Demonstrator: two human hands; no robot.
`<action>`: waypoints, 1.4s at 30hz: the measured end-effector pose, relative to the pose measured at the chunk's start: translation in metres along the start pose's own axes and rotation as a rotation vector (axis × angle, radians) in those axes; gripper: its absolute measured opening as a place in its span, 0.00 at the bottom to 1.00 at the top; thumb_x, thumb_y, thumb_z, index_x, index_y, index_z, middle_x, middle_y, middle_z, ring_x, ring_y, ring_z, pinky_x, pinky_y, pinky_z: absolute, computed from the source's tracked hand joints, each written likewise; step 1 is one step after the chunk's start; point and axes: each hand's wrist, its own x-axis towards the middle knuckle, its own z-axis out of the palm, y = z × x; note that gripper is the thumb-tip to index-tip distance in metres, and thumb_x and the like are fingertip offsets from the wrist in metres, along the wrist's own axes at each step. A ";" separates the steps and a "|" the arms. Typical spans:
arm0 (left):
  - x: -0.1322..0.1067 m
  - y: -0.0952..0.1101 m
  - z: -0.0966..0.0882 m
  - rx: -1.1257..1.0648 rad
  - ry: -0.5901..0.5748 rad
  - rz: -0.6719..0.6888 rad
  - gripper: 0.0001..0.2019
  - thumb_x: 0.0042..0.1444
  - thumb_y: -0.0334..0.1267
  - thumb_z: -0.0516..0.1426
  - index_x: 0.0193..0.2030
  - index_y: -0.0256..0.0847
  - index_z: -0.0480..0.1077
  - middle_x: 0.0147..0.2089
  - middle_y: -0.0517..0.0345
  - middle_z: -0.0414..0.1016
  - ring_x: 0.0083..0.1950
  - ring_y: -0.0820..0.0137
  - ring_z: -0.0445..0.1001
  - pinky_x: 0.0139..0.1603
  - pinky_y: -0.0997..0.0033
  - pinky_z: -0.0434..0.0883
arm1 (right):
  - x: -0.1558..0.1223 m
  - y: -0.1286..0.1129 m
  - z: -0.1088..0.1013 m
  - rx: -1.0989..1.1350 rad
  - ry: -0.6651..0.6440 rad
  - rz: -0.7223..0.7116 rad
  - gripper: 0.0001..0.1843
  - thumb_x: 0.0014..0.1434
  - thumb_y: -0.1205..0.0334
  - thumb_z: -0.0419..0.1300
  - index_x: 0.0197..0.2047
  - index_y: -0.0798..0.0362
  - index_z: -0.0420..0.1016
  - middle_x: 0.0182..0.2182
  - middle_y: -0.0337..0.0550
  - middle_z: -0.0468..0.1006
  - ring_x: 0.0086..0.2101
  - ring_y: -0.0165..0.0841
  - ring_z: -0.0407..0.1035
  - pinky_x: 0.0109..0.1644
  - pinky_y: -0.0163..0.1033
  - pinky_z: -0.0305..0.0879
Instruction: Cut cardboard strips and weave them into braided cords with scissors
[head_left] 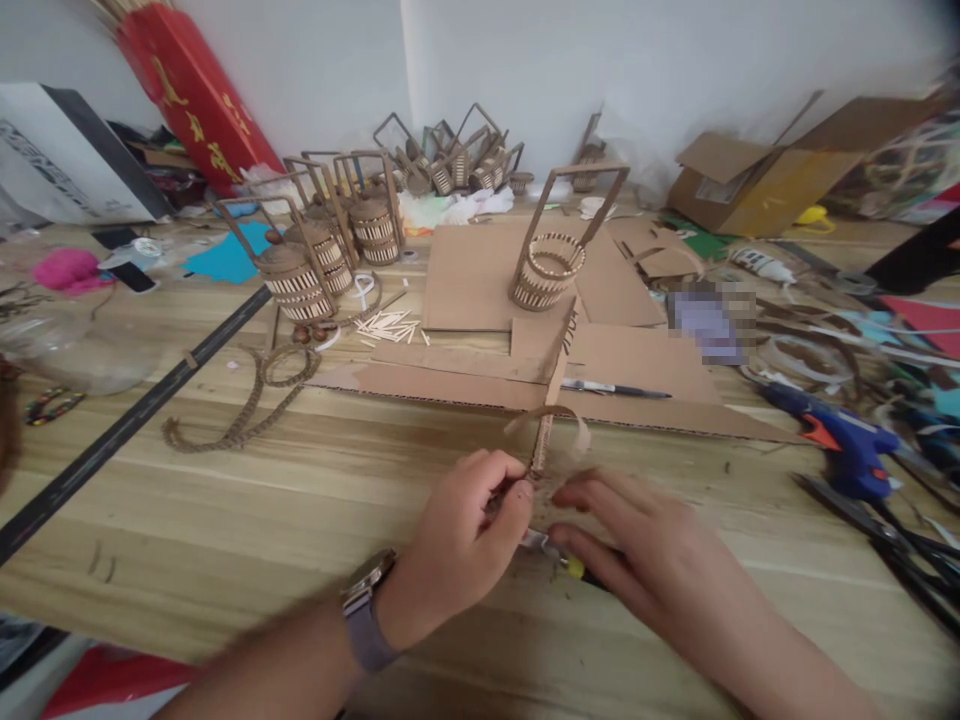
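At the near edge of the work area, my left hand [480,535] pinches a narrow corrugated cardboard strip [551,405] between thumb and fingers. The strip points away from me, and a thin peeled brown curl [574,420] loops off it. My right hand [645,540] is just right of the strip, fingers curled. Under its thumb shows a utility knife [576,567] with a metal tip, yellow slider and dark handle, partly hidden by the hand. Beyond the strip, a small woven basket [547,275] with a tall handle stands on cardboard.
Cardboard sheets [472,280] lie ahead, with a marker pen [615,388] on them. Lidded baskets [296,285], matchsticks [388,327] and braided trim [240,440] are left. A blue glue gun [844,440] and black scissors [862,515] lie right. A long black bar [135,430] crosses the left side.
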 end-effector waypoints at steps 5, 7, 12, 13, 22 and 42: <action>-0.003 -0.001 0.001 0.135 -0.052 0.171 0.09 0.64 0.34 0.51 0.33 0.41 0.68 0.31 0.57 0.70 0.37 0.66 0.70 0.40 0.66 0.64 | 0.003 -0.007 -0.002 0.052 0.294 0.044 0.08 0.69 0.54 0.56 0.44 0.48 0.72 0.36 0.43 0.81 0.37 0.35 0.79 0.37 0.38 0.75; -0.003 -0.002 0.002 0.167 -0.060 0.246 0.09 0.65 0.33 0.50 0.35 0.40 0.69 0.32 0.56 0.71 0.37 0.66 0.70 0.41 0.66 0.64 | 0.002 -0.008 0.000 0.078 0.312 0.046 0.06 0.68 0.56 0.58 0.42 0.48 0.73 0.36 0.42 0.82 0.36 0.35 0.79 0.36 0.37 0.75; -0.002 -0.002 0.002 0.246 -0.058 0.344 0.09 0.65 0.31 0.51 0.34 0.40 0.69 0.33 0.55 0.74 0.38 0.65 0.70 0.42 0.65 0.64 | 0.000 -0.009 0.002 0.120 0.320 0.065 0.02 0.64 0.62 0.61 0.40 0.47 0.75 0.35 0.41 0.84 0.37 0.36 0.79 0.38 0.40 0.75; -0.003 -0.002 0.002 0.258 -0.055 0.352 0.09 0.65 0.30 0.51 0.35 0.40 0.69 0.33 0.55 0.75 0.38 0.65 0.70 0.43 0.65 0.64 | 0.000 -0.010 0.002 0.127 0.330 0.062 0.02 0.64 0.63 0.61 0.38 0.47 0.75 0.35 0.41 0.84 0.36 0.36 0.79 0.39 0.41 0.75; -0.004 -0.004 0.002 0.223 -0.063 0.410 0.07 0.64 0.29 0.52 0.36 0.39 0.70 0.33 0.56 0.75 0.38 0.66 0.70 0.43 0.65 0.63 | 0.002 -0.017 0.000 0.185 0.388 0.109 0.07 0.62 0.65 0.60 0.31 0.46 0.72 0.30 0.39 0.82 0.33 0.34 0.77 0.37 0.40 0.72; 0.000 0.004 0.002 0.100 -0.048 0.170 0.08 0.60 0.34 0.53 0.29 0.41 0.68 0.28 0.58 0.71 0.34 0.67 0.70 0.39 0.67 0.65 | 0.001 -0.013 0.005 0.141 0.344 0.127 0.06 0.64 0.61 0.59 0.34 0.45 0.76 0.33 0.41 0.83 0.35 0.37 0.78 0.39 0.43 0.73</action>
